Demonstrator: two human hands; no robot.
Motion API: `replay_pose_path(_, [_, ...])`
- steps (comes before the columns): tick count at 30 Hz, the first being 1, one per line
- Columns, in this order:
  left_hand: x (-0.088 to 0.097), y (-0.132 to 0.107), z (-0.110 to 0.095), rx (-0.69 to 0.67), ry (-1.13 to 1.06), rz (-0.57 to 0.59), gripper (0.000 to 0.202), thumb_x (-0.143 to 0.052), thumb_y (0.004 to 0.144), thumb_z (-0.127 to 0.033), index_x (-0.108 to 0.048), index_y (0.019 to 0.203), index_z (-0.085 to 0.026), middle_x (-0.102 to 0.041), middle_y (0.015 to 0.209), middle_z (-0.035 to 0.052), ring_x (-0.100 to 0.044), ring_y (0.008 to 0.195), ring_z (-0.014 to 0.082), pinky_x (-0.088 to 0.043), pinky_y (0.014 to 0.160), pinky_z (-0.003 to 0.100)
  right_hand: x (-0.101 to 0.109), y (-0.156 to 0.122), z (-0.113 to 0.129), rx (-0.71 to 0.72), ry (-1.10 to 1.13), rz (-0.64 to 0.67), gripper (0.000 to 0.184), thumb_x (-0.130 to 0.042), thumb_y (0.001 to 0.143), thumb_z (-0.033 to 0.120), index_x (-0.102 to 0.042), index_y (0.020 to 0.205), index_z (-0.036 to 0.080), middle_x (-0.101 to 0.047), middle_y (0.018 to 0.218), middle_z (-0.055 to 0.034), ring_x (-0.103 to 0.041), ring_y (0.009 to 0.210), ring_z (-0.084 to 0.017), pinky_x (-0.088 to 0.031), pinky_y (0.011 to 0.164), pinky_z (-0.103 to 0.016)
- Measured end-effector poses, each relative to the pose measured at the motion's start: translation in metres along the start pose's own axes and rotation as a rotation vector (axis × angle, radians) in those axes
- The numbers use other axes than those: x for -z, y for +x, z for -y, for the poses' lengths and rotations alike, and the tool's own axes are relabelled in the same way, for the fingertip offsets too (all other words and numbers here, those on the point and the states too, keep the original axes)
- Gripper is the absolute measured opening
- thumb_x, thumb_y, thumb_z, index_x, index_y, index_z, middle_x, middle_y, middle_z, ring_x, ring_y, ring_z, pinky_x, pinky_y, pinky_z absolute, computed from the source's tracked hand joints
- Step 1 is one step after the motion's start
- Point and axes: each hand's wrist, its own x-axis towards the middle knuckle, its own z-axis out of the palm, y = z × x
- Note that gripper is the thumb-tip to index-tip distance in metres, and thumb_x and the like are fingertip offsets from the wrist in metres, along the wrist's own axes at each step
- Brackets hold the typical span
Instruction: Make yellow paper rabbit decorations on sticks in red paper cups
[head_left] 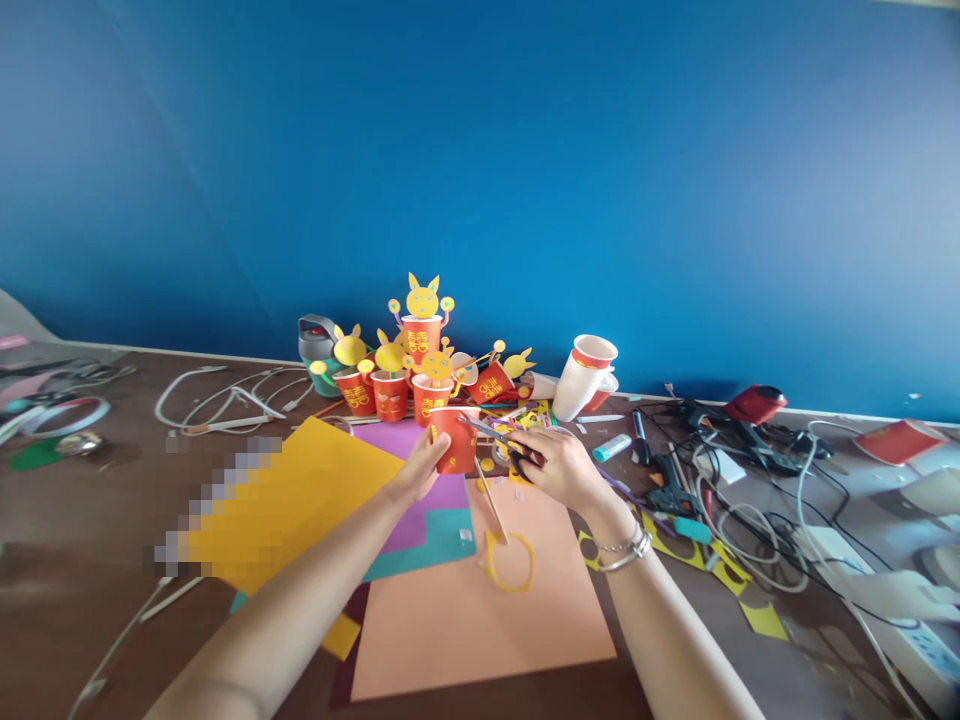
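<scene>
My left hand [426, 466] is closed around a red paper cup [459, 448], holding it up over the coloured paper. In my right hand [559, 462] is a pair of scissors [495, 432] with dark handles, fingers through the loops. The blades reach left to the cup's side near its rim; whether they pierce it is too small to tell. Below lie a thin stick [492, 503] and a yellow paper ring [531, 572] on a peach sheet [480, 640]. Behind the held cup stand several red cups with yellow paper animal heads, one of them a raised cup figure [422, 300].
A stack of white cups [581, 385] stands behind my right hand. Glue guns [667, 485], cables and a power strip [892, 610] crowd the right. Yellow sheets [300, 490] lie left, white cables [225, 405] behind them. A blue wall [480, 150] closes off the back.
</scene>
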Motion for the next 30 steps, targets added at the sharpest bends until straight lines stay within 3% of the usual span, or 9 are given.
replay_pose_path(3, [-0.005,0.000,0.000,-0.013,-0.013,0.003,0.063,-0.079,0.064,-0.053,-0.063,0.112,-0.016,-0.072,0.097,0.0092,-0.068,0.088,0.0230,-0.052,0.083,0.034,-0.001,0.000,0.002,0.033,-0.092,-0.034,0.034,-0.056,0.080,0.012,-0.068,0.110,0.020,-0.073,0.097,-0.0060,-0.068,0.084,-0.017,-0.053,0.076,-0.026])
replay_pose_path(9, [-0.015,-0.001,0.006,-0.107,-0.012,-0.110,0.057,-0.080,0.063,-0.051,-0.063,0.106,-0.018,-0.070,0.106,0.0081,-0.066,0.097,0.0238,-0.051,0.085,0.033,-0.006,-0.001,0.003,0.038,-0.201,-0.049,0.037,-0.056,0.080,0.010,-0.068,0.113,0.022,-0.072,0.102,-0.0055,-0.068,0.085,-0.017,-0.053,0.069,-0.023])
replay_pose_path(15, [-0.014,-0.002,0.011,-0.208,0.129,-0.205,0.049,-0.074,0.073,-0.043,-0.059,0.114,-0.020,-0.069,0.108,0.0073,-0.064,0.102,0.0232,-0.050,0.089,0.034,-0.014,-0.001,0.008,-0.007,-0.256,-0.062,0.037,-0.055,0.082,0.012,-0.067,0.114,0.025,-0.072,0.102,-0.0043,-0.068,0.085,-0.016,-0.051,0.064,-0.020])
replay_pose_path(21, [-0.016,-0.004,0.007,-0.288,0.253,-0.241,0.051,-0.075,0.073,-0.040,-0.058,0.119,-0.022,-0.069,0.106,0.0071,-0.063,0.102,0.0230,-0.049,0.090,0.034,-0.017,-0.001,0.014,-0.006,-0.220,-0.050,0.038,-0.052,0.082,0.011,-0.066,0.115,0.023,-0.071,0.110,-0.0043,-0.069,0.091,-0.017,-0.053,0.068,-0.022])
replay_pose_path(27, [-0.014,-0.001,0.008,-0.240,0.124,-0.238,0.051,-0.077,0.069,-0.043,-0.061,0.111,-0.019,-0.071,0.102,0.0070,-0.067,0.092,0.0228,-0.052,0.082,0.032,-0.018,-0.001,0.006,0.019,-0.206,-0.086,0.036,-0.054,0.081,0.009,-0.068,0.111,0.023,-0.073,0.105,-0.0042,-0.069,0.091,-0.016,-0.053,0.069,-0.022])
replay_pose_path(30, [-0.012,0.000,0.003,-0.154,0.048,-0.180,0.053,-0.078,0.065,-0.051,-0.064,0.102,-0.017,-0.071,0.098,0.0076,-0.068,0.091,0.0236,-0.053,0.082,0.033,-0.019,-0.002,0.001,0.051,-0.213,-0.105,0.034,-0.055,0.081,0.010,-0.069,0.110,0.022,-0.073,0.104,-0.0044,-0.069,0.089,-0.016,-0.053,0.070,-0.022])
